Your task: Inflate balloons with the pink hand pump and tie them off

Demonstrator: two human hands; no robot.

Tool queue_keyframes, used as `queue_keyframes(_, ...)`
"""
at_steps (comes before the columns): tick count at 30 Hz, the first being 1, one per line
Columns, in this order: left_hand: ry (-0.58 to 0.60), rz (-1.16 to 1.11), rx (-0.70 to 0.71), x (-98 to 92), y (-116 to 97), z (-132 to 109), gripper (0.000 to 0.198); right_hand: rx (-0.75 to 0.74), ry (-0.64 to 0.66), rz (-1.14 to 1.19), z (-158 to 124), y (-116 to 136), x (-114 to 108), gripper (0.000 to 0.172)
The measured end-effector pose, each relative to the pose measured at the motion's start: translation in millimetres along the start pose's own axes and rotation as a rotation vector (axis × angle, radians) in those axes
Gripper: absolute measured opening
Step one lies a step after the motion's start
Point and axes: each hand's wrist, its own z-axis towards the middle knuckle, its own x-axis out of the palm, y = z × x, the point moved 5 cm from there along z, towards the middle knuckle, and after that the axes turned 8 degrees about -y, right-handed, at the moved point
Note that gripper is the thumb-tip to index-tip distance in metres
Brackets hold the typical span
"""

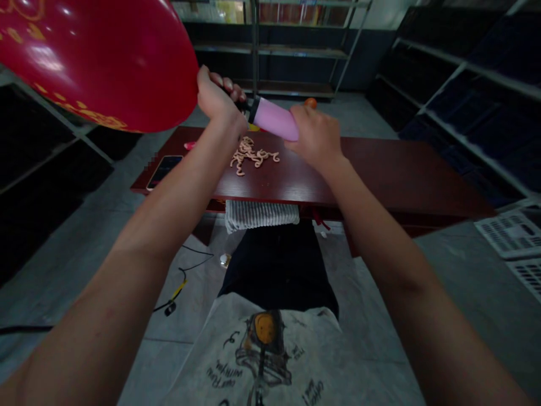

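Observation:
A large, inflated red balloon (127,62) with gold print fills the upper left. My left hand (217,96) is closed at its neck, where the balloon meets the black end of a hand pump; the neck itself is hidden by my fingers. My right hand (319,132) is wrapped around the pink barrel of the balloon pump (274,118), which is held tilted above the table. Beneath the pump, a small heap of tan, curly strips (249,152) lies on the dark red table (380,169); I cannot tell what they are.
A phone (164,171) lies at the table's left end. A grey striped cloth (262,215) sticks out below the front edge. Black cable (181,282) runs over the floor at left. Shelves (296,53) stand behind, with white plastic crates (513,234) at right.

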Motion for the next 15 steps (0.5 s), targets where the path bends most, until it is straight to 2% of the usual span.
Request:
queue_keyframes(3, -0.11, -0.079, -0.061, -1.6, -4.1, -16.2, 0.038, -0.01, 0.03, -0.026, 7.7, 13.9, -11.4, 0.041)
queue_keyframes(6, -0.148, -0.093, -0.127, -3.0, -7.9, -13.2, 0.038, -0.036, 0.051, 0.002, 10.8, 17.3, -12.8, 0.044)
queue_keyframes(15, -0.24, -0.053, -0.138, -22.0, -14.8, 15.8, 0.034, -0.125, 0.056, -0.02, 2.7, -2.0, 17.5, 0.058)
